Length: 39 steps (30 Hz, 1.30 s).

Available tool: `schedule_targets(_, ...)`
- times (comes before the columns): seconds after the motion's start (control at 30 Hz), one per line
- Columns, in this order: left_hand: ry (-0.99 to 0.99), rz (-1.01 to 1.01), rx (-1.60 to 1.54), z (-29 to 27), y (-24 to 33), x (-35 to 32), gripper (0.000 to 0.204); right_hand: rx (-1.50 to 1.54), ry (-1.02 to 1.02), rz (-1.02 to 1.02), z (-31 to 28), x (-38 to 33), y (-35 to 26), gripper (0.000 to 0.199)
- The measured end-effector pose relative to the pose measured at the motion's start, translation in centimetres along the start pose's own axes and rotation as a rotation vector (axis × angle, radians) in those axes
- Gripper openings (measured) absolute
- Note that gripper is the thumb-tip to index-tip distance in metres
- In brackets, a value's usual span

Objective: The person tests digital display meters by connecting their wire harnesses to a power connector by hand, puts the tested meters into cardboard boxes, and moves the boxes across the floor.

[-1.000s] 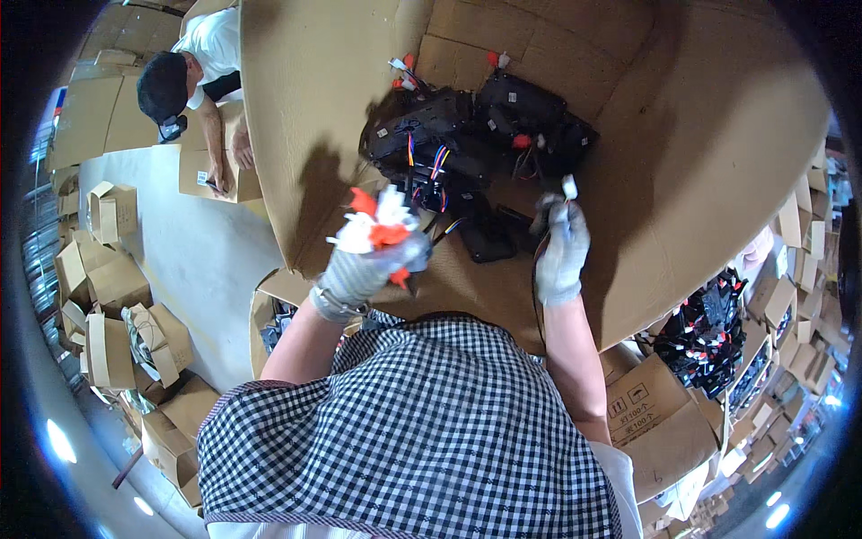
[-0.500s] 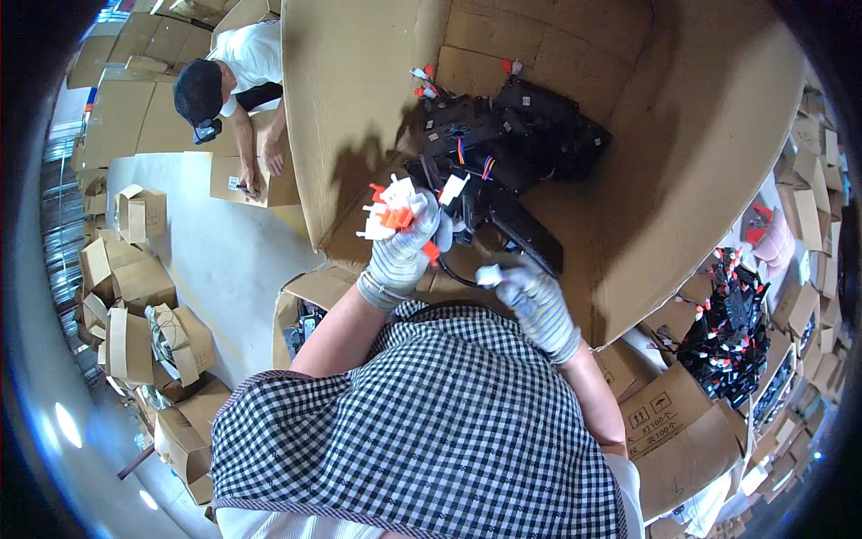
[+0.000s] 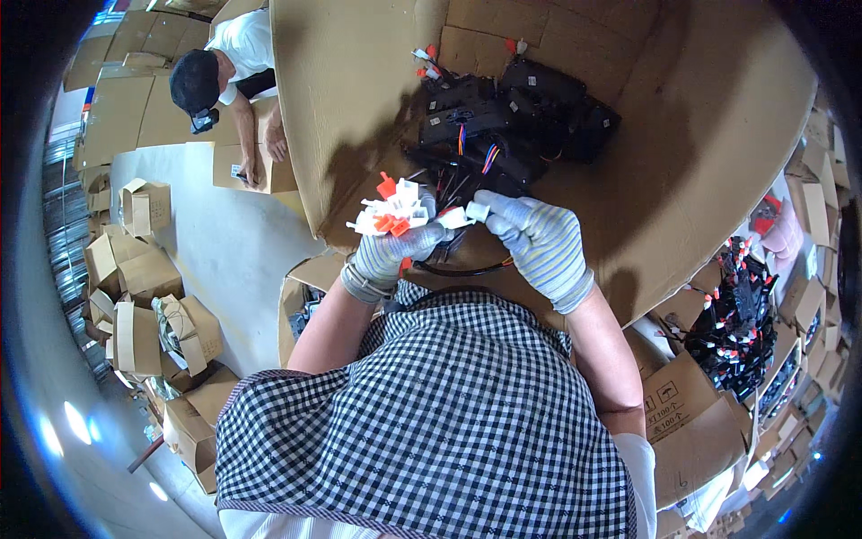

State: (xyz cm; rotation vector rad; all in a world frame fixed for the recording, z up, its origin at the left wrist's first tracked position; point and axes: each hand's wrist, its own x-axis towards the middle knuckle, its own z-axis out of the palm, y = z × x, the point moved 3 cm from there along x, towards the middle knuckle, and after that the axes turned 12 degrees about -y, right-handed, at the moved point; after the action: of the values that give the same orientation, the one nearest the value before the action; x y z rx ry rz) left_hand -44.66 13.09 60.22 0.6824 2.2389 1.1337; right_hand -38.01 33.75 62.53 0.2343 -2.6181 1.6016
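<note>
Left hand [image 3: 388,256] grips white-and-orange connector bundle [image 3: 391,208], right hand [image 3: 539,242] pinches one white connector [image 3: 474,212]; trailing wires [image 3: 462,268] risk snagging, tangling.

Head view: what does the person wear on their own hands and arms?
Both the left hand and the right hand wear grey knitted work gloves with fine stripes and ribbed cuffs. The forearms are bare; a black-and-white checked garment covers the torso.

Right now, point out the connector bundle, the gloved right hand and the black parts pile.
connector bundle [image 3: 392,212], head view, on its white-and-orange plugs.
right hand [image 3: 539,242], head view, on the glove's back.
black parts pile [image 3: 512,112], head view, on its middle.
</note>
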Motion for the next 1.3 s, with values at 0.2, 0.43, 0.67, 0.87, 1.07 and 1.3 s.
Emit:
schedule_targets(0.2,-0.142,-0.166,-0.667,0.0,1.0,0.5,0.032,-0.435,-0.266,-0.214,-0.6,0.3,-0.2,0.025)
schedule_targets(0.43,-0.311,-0.010,0.017,-0.9,1.8,1.2,0.018,-0.174,-0.256,-0.046,2.7,-1.4,0.0,0.011)
schedule_targets(0.67,-0.366,0.293,1.082,-0.5,6.2,0.1,0.036,-0.137,-0.482,0.011,5.3,-3.5,-0.1,0.017)
schedule_targets(0.87,-0.450,-0.156,-0.282,-0.3,4.7,0.3,0.022,-0.169,-0.516,-0.020,5.3,-4.3,0.1,0.019)
schedule_targets(1.07,-0.321,-0.176,-1.115,0.3,1.7,-0.9,0.020,-0.107,-0.463,0.032,4.4,-4.5,-0.1,0.013)
schedule_targets(1.3,0.330,0.543,-1.145,-7.3,7.5,-5.4,0.025,-0.003,-0.133,0.112,2.1,-8.6,1.8,0.021)
